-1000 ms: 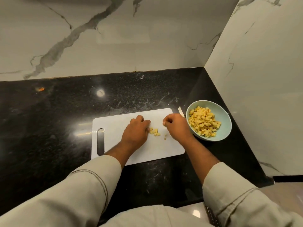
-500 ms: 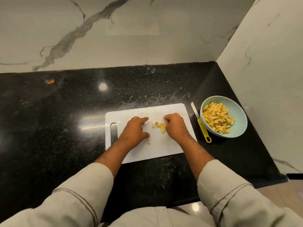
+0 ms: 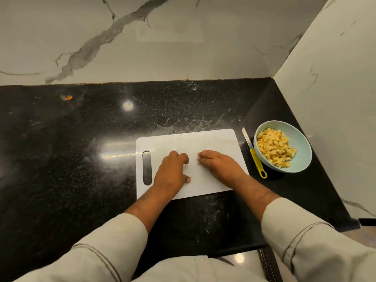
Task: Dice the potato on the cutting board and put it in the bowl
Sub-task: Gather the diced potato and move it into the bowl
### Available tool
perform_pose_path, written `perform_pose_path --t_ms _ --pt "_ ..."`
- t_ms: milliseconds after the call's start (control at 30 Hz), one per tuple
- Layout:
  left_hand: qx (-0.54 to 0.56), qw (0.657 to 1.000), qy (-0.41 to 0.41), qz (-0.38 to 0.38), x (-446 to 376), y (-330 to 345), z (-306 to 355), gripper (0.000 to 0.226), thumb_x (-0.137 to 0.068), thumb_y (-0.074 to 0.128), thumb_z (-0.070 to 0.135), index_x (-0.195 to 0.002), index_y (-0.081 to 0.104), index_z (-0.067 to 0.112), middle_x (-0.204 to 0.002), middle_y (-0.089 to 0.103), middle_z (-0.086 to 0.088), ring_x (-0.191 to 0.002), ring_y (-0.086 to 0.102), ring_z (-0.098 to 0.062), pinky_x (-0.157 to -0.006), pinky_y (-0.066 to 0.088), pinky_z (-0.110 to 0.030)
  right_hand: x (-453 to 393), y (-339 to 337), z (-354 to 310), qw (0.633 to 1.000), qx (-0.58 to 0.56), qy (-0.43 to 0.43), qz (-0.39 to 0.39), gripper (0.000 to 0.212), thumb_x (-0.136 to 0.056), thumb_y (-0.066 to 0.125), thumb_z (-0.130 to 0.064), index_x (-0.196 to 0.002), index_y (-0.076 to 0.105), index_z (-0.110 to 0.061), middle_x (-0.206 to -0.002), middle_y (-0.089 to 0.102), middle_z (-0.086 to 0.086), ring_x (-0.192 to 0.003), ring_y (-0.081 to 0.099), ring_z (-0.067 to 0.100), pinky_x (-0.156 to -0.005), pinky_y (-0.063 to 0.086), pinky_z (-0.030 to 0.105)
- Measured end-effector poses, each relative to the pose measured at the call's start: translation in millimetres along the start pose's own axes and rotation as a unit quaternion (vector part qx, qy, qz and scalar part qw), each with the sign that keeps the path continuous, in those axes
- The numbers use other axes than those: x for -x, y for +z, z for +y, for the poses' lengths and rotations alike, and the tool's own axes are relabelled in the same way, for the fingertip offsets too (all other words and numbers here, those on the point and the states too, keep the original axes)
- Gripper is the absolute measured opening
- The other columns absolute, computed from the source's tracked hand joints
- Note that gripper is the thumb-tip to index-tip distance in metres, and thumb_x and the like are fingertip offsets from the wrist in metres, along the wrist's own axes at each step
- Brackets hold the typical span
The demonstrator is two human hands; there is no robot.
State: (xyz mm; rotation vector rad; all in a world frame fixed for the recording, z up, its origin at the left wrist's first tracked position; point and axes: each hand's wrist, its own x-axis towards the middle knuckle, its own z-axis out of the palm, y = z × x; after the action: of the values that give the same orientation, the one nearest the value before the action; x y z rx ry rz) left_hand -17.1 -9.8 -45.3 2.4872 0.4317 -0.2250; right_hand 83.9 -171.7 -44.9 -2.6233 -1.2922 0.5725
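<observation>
The white cutting board point(image 3: 213, 139) lies on the black counter. My left hand point(image 3: 172, 173) rests on the board near its handle slot, fingers loosely bent, with its thumb tip by a tiny pale scrap. My right hand point(image 3: 220, 166) lies just to its right, fingers curled down over the spot where the last potato cubes lay. Those cubes are hidden under it. The pale blue bowl point(image 3: 305, 153), right of the board, is filled with diced potato point(image 3: 275, 148). A yellow-handled knife point(image 3: 256, 162) lies between the board and the bowl.
Marble walls close the counter at the back and at the right, forming a corner behind the bowl. A small orange scrap point(image 3: 68, 97) sits far left near the back wall. The black counter's front edge point(image 3: 234, 249) runs just above my sleeves.
The small pile of cubes seen between my hands is now covered by my right hand, which slid left over it. My left hand shifted slightly. The view moved, bringing the knife into sight.
</observation>
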Motion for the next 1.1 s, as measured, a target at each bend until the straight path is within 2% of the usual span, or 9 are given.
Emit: perform_pose_path --t_ms 167,300,400,500,633,800,900,1000,1100 --pt "-0.042 0.998 0.019 -0.038 -7.3 0.1 6.3 0.036 -0.080 0.074 0.024 -0.115 0.065 0.025 -0.112 0.055 0.000 -0.105 0.054 -0.021 -0.087 0.042 -0.030 16.1 -5.5 15.0 0.998 -0.015 0.045 -0.041 0.052 -0.099 0.043 -0.012 -0.149 0.033 -0.024 -0.160 0.018 0.000 -0.145 0.021 0.019 -0.115 0.021 0.030" --pt "-0.063 0.998 0.007 -0.024 -7.6 5.2 14.2 0.020 -0.086 0.065 0.023 -0.105 0.070 0.021 -0.110 0.064 -0.002 -0.099 0.060 -0.022 -0.084 0.045 -0.029 19.1 -1.6 -1.9 0.990 0.088 0.000 -0.110 0.063 -0.098 0.037 -0.001 -0.153 0.018 -0.024 -0.162 0.004 0.002 -0.148 0.006 0.023 -0.116 0.022 0.039" --pt "-0.073 0.997 -0.012 -0.022 -9.1 3.7 21.7 0.014 -0.087 0.062 0.020 -0.099 0.070 0.018 -0.104 0.067 -0.005 -0.092 0.062 -0.025 -0.080 0.049 -0.031 21.6 -1.5 -14.1 0.979 0.183 -0.036 -0.084 0.052 -0.100 0.039 -0.005 -0.150 0.025 -0.006 -0.157 0.020 0.016 -0.142 0.024 0.035 -0.108 0.039 0.045" --pt "-0.106 0.994 -0.017 -0.028 -10.5 2.1 30.0 0.014 -0.087 0.060 0.016 -0.098 0.069 0.016 -0.099 0.067 -0.007 -0.086 0.063 -0.026 -0.073 0.050 -0.031 20.8 -4.0 -23.0 0.961 0.255 -0.084 -0.058 0.034 -0.094 0.047 -0.001 -0.129 0.048 0.001 -0.124 0.049 0.020 -0.109 0.053 0.036 -0.080 0.054 0.042" --pt "-0.156 0.987 -0.019 -0.022 -12.0 3.8 42.4 0.007 -0.088 0.056 0.011 -0.091 0.062 0.015 -0.096 0.064 -0.007 -0.078 0.058 -0.022 -0.064 0.043 -0.028 9.1 -15.7 -24.9 0.965 0.248 -0.072 -0.051 0.025 -0.093 0.046 -0.003 -0.118 0.054 -0.003 -0.109 0.053 0.017 -0.098 0.057 0.035 -0.065 0.040 0.038" --pt "-0.182 0.983 -0.014 -0.022 -14.3 8.4 49.9 0.013 -0.091 0.054 0.013 -0.103 0.060 0.014 -0.106 0.061 -0.008 -0.094 0.060 -0.026 -0.072 0.046 -0.031 -12.1 -32.1 -7.1 0.992 0.105 0.068 -0.032 0.021 -0.089 0.049 -0.001 -0.105 0.060 -0.007 -0.112 0.057 0.016 -0.103 0.058 0.035 -0.079 0.045 0.037" --pt "-0.172 0.985 -0.017 -0.016 -14.1 10.7 51.9 0.008 -0.091 0.055 0.018 -0.098 0.058 0.015 -0.105 0.061 -0.007 -0.091 0.058 -0.023 -0.072 0.044 -0.030 -18.1 -41.5 13.6 0.981 -0.079 0.177 -0.004 0.008 -0.081 0.061 0.001 -0.082 0.065 -0.006 -0.093 0.068 0.014 -0.086 0.066 0.028 -0.076 0.054 0.033" --pt "-0.077 0.993 -0.082 -0.022 -18.7 3.0 52.5 0.012 -0.082 0.065 0.018 -0.083 0.056 0.010 -0.091 0.064 -0.007 -0.074 0.059 -0.019 -0.066 0.049 -0.030 -8.5 -50.5 29.9 0.869 -0.408 0.278 0.012 0.012 -0.076 0.064 0.013 -0.072 0.066 0.002 -0.074 0.065 0.017 -0.062 0.067 0.025 -0.061 0.060 0.033" --pt "0.185 0.970 -0.155 -0.033 -25.9 -4.5 64.1 0.006 -0.077 0.070 0.006 -0.076 0.068 0.000 -0.072 0.069 -0.013 -0.060 0.068 -0.021 -0.063 0.059 -0.033 10.8 -63.0 40.0 0.760 -0.578 0.295 0.029 0.012 -0.078 0.064 0.014 -0.075 0.063 0.002 -0.073 0.064 0.017 -0.061 0.066 0.021 -0.055 0.057 0.027"
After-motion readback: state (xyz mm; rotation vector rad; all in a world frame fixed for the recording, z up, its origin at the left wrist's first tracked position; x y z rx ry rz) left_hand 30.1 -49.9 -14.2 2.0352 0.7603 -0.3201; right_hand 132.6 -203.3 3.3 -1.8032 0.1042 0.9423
